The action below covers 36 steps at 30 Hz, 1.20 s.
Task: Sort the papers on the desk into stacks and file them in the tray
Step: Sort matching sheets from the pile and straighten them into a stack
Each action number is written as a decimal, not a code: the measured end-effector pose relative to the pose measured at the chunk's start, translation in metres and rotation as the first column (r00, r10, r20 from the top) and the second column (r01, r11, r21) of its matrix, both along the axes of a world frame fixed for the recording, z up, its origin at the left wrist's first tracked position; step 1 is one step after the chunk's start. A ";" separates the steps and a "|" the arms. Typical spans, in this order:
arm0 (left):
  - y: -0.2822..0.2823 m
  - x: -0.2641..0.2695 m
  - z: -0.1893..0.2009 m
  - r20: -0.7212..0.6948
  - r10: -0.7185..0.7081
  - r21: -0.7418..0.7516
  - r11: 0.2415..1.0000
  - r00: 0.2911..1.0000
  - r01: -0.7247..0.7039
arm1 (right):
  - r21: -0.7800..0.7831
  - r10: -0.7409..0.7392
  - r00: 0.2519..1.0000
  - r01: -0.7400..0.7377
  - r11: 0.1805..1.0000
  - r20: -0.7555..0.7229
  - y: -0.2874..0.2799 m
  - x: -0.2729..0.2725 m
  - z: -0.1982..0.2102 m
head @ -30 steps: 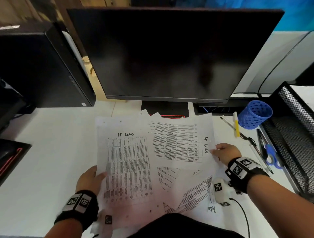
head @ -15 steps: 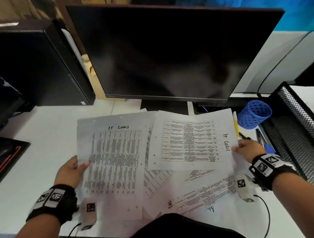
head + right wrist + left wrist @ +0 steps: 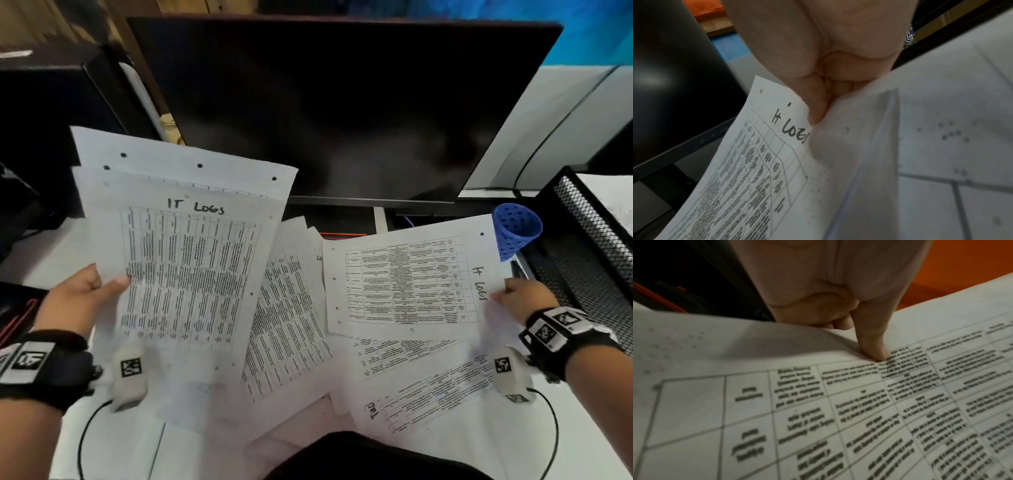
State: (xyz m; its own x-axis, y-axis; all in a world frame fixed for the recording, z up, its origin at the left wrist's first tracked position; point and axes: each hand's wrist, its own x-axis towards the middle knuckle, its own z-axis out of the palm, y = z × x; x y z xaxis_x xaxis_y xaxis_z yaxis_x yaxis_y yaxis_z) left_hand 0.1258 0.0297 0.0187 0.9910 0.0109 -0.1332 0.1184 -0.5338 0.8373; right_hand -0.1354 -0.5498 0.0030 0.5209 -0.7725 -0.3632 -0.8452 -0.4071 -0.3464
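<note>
Both white printed "IT Logs" sheets (image 3: 191,274) match: left hand (image 3: 73,301) pinches one, right hand (image 3: 525,298) pinches the other (image 3: 407,281); square edges before stacking.

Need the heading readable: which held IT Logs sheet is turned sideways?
The right hand's sheet: its heading runs down the right edge. The left hand's sheet reads upright.

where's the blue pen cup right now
In the head view the pen cup lies tipped on its side at the right rear of the desk, between the monitor and the mesh tray, just beyond the sheet the right hand pinches.
</note>
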 end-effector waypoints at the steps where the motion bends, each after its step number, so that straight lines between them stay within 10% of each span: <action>1: 0.008 0.010 -0.005 -0.019 -0.006 -0.007 1.000 1.000 0.006 | 0.000 0.005 1.000 -0.005 1.000 0.015 0.000 0.000 0.002; 8: -0.063 -0.015 -0.007 -0.101 -0.083 -0.014 0.997 0.991 0.082 | 0.072 0.067 0.975 -0.084 0.994 0.212 0.004 0.002 0.016; 19: -0.091 -0.052 -0.057 -0.288 -0.109 0.136 0.979 0.951 0.154 | 0.100 0.092 0.993 -0.099 0.990 0.076 -0.009 -0.013 0.028; 29: -0.069 -0.020 0.009 0.053 -0.059 -0.028 0.998 0.997 0.061 | 0.078 0.033 0.995 -0.041 0.996 0.094 -0.032 -0.017 0.030; 36: -0.074 -0.004 0.076 0.089 -0.270 -0.261 0.923 0.959 0.283 | 0.140 0.055 0.983 -0.080 0.987 0.178 -0.029 -0.002 0.048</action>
State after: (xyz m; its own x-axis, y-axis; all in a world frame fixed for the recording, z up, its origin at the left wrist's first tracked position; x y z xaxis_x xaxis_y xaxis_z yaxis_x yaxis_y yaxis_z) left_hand 0.1215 -0.0439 0.0951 0.9549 -0.2937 -0.0431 -0.0474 -0.2943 0.9545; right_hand -0.1378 -0.5788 0.0512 0.6346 -0.6788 -0.3694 -0.7398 -0.3954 -0.5444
